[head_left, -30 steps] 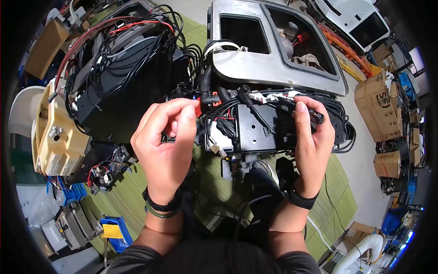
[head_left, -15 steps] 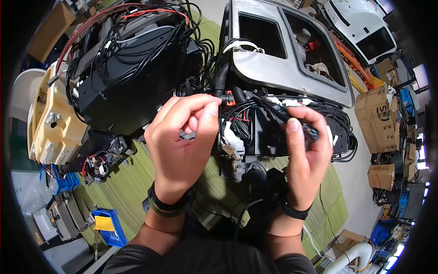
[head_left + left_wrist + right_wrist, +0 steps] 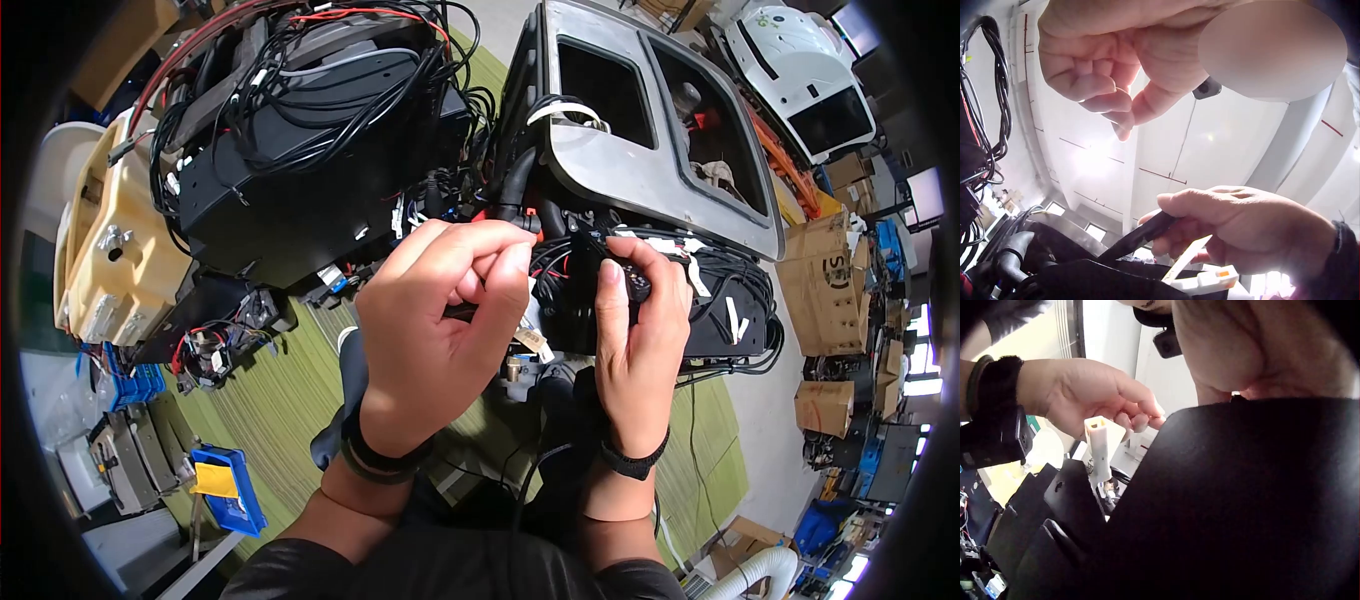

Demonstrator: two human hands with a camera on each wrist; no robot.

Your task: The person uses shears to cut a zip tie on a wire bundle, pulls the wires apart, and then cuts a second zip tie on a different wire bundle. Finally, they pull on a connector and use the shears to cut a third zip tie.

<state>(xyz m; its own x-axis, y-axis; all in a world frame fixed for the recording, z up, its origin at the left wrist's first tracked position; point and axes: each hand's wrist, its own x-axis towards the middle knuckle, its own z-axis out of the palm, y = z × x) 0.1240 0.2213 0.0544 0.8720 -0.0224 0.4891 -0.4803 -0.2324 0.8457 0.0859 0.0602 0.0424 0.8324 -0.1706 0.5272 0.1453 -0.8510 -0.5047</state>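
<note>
My right hand (image 3: 640, 345) grips a black cable connector (image 3: 637, 283), its socketed end turned up between thumb and index finger. In the left wrist view its black cable (image 3: 1138, 237) slants down from the fingers. My left hand (image 3: 445, 315) is beside it, fingers curled and thumb tip against the index finger, with nothing visible in the pinch. Below the hands lies a black panel unit (image 3: 710, 310) with bundled black wires (image 3: 735, 275). A white connector (image 3: 1099, 450) stands up near the left hand in the right wrist view, where a black panel (image 3: 1235, 500) hides much.
A larger black box (image 3: 310, 170) draped with cables stands at left, beside a cream plastic tank (image 3: 125, 250). Behind the unit is a grey metal door frame (image 3: 610, 165). A blue bin (image 3: 240, 500) sits on the green mat (image 3: 290, 400); cardboard boxes (image 3: 825, 290) stand right.
The view has shifted so the scene sits further right. My right hand has drawn closer to the left, still holding the connector, now turned more end-on. The left hand keeps its pinched pose.
</note>
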